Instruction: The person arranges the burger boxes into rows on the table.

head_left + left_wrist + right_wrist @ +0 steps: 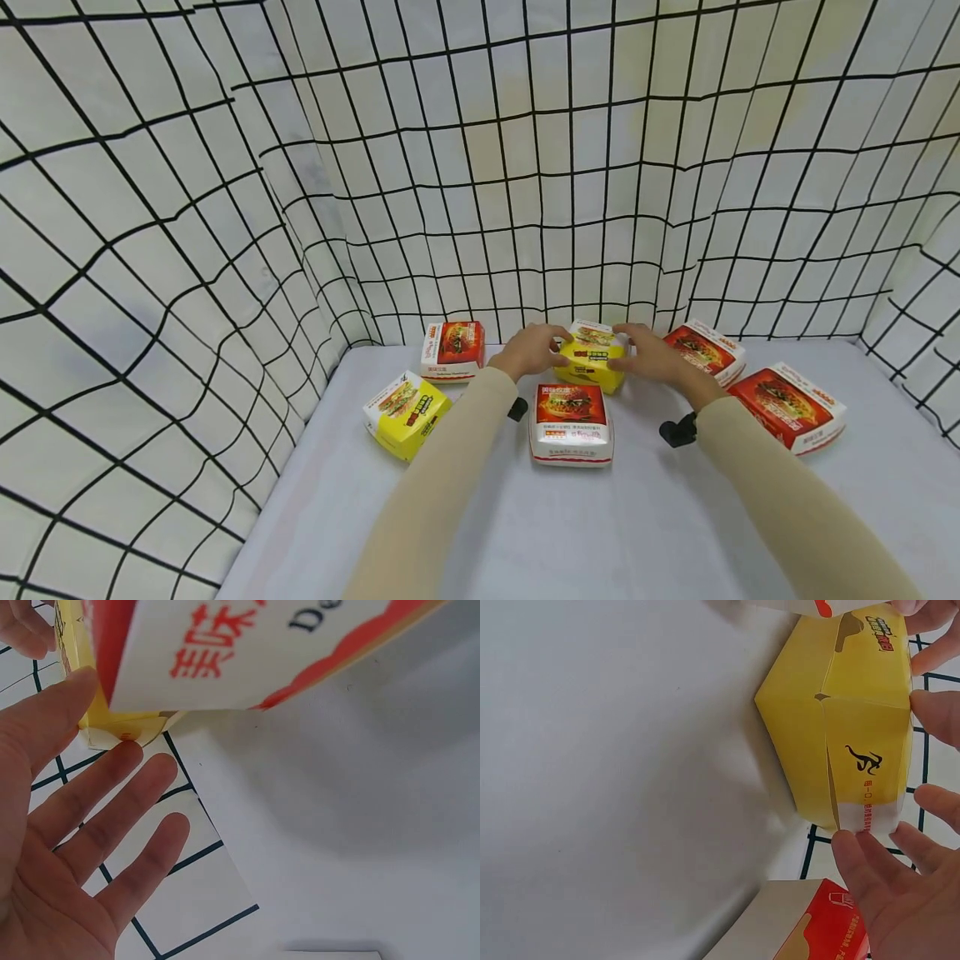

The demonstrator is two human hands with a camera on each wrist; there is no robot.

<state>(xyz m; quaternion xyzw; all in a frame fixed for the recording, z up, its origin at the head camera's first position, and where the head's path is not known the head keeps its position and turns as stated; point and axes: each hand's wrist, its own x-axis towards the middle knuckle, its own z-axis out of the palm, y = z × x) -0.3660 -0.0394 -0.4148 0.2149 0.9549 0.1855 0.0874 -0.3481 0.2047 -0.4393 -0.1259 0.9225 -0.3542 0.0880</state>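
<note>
Left hand (528, 350) and right hand (651, 357): grasping opposite ends of a yellow box (591, 357), tabletop (637, 517) rear. Step: apparently positioning it; next move likely calls for even two-sided pressure. Just in front: red-and-white box (572, 429).

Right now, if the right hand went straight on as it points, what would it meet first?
The farther yellow box: the right hand seems to touch its side, though exact contact is hard to judge.
</note>
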